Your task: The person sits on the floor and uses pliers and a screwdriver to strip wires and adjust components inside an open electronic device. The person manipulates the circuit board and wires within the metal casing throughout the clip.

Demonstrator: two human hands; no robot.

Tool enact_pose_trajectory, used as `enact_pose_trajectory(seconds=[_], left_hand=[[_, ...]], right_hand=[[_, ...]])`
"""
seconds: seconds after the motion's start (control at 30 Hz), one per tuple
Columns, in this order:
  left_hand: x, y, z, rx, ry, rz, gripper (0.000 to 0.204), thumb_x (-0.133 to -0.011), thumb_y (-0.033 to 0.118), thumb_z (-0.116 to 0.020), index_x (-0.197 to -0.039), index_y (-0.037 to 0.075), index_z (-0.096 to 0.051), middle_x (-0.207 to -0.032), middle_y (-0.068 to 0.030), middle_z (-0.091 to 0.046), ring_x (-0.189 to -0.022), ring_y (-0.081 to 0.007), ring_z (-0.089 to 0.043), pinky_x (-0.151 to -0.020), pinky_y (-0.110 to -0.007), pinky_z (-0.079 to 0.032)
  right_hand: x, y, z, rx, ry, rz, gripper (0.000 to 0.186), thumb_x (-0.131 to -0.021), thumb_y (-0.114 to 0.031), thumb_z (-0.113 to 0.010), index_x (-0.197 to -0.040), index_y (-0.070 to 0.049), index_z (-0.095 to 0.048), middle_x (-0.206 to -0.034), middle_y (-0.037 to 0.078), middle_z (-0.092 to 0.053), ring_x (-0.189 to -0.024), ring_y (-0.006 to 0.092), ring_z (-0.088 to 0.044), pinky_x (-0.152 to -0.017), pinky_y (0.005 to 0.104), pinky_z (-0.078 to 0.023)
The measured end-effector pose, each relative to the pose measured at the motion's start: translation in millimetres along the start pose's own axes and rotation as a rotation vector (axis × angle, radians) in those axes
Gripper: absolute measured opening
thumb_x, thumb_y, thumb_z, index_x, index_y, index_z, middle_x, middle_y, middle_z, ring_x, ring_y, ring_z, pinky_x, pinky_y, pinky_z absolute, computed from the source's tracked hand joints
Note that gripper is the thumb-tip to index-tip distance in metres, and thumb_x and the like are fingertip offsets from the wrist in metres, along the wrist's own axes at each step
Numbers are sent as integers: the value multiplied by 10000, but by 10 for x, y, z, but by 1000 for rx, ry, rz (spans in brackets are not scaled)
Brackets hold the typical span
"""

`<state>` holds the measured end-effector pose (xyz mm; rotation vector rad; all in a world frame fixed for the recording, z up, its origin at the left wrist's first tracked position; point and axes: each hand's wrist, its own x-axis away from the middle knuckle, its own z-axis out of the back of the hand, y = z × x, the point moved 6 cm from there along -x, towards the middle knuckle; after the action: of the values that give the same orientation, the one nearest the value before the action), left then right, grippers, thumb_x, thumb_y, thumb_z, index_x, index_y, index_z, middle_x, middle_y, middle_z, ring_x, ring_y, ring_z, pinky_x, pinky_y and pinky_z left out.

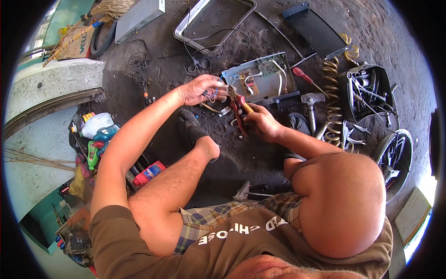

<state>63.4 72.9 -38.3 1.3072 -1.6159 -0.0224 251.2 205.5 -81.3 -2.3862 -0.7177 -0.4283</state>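
Note:
My right hand [263, 122] is closed around the handles of red-and-yellow pliers [242, 103]. The pliers' jaws point up and to the left, close by the fingertips of my left hand [202, 89]. Those left fingers pinch thin blue and dark wires [214, 96]; whether the jaws touch a wire is too small to tell. Just beyond both hands lies an opened metal device case [267, 83] with a green circuit board [273, 66], a smaller brown board [249, 86] and white cables inside. A blue wire runs from the case towards my left hand.
A red-handled screwdriver [303, 75], a hammer [312, 108] and a coiled yellow hose [331, 88] lie at the right, beside a tool-filled container [346, 88]. A metal frame [179, 33] and a black cover panel [316, 28] lie farther off. Bottles [98, 124] crowd the left.

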Motion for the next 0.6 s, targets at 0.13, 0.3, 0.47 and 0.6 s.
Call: enact_pose_trajectory(seconds=[0.13,0.3,0.47,0.6], left_hand=[[-19,-14,0,-14,-20,3,342,-1100,223,-641,-1340,-20,-656,-1381,-182,-726,-1257,-272,-729,-1125,-433,-568],[-54,-41,12,-21,-19,6,335,-1093,219,-652,-1330,-18,-660,-1382,-176,-728,-1272,-272,-722,-1133,-429,-562],[-100,-55,6,-30,-32,-13,336,-1085,224,-665,-1314,-22,-664,-1367,-173,-733,-1251,-260,-728,-1131,-424,-563],[-120,-92,81,-63,-54,4,400,-1082,212,-649,-1375,-60,-625,-1446,-198,-681,-1359,-287,-663,-1242,-462,-477]], right_hand=[[43,-8,-24,-23,-2,-17,602,-965,-64,-560,-1555,2,-455,-1258,160,-669,-1114,292,-739,-845,427,-617],[74,-23,-76,-52,7,-8,626,-977,-64,-563,-1588,-32,-429,-1285,163,-653,-1131,300,-744,-838,433,-616],[52,61,13,-105,37,-38,543,-995,-66,-569,-1529,-47,-474,-1218,140,-671,-1105,296,-749,-819,437,-614],[9,121,23,-173,56,-47,447,-1037,-173,-629,-1456,-64,-519,-1146,119,-677,-959,262,-728,-708,402,-573]])
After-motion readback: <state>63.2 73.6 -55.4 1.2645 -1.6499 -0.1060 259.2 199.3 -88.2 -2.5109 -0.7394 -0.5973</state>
